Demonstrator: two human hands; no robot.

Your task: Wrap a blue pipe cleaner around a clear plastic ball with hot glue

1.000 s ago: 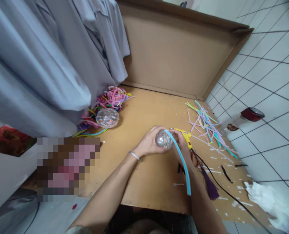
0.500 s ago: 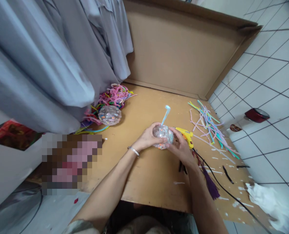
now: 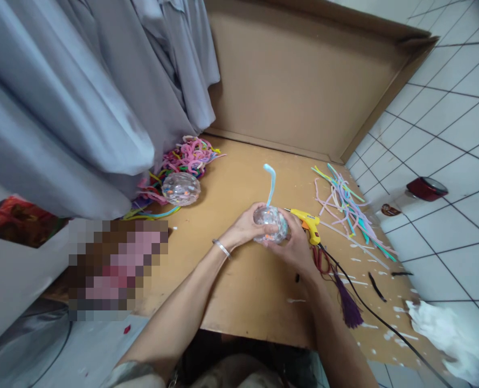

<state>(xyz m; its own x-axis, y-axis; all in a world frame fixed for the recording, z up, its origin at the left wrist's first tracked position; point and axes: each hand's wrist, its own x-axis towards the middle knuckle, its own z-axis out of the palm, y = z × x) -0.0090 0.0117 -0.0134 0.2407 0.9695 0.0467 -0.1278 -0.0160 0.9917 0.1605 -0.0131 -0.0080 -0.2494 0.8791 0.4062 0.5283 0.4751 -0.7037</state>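
Between my two hands is a clear round ball (image 3: 269, 216) with coloured bits in it, held above the brown board. My left hand (image 3: 248, 226) wraps its left side, thumb across the front. Around the right side my right hand (image 3: 294, 237) is closed, its fingertips partly hidden. A light blue fuzzy pipe cleaner (image 3: 271, 183) sticks up from the ball's far side, its tip bent to the left. Just right of my right hand lies a yellow glue gun (image 3: 310, 223). A second clear ball (image 3: 181, 188) rests at the left.
Tangled pink and multicoloured pipe cleaners (image 3: 193, 156) lie behind the second ball. Straight pastel pipe cleaners (image 3: 344, 202) spread at the right. A black cord (image 3: 364, 302), a purple tassel (image 3: 349, 304) and white tissue (image 3: 437, 328) are near the right edge. Grey cloth (image 3: 113, 97) hangs at the left.
The ball has turned slightly in my hands. The pipe cleaner's tip has swung left and now curves over. My right hand's grip has shifted a little.
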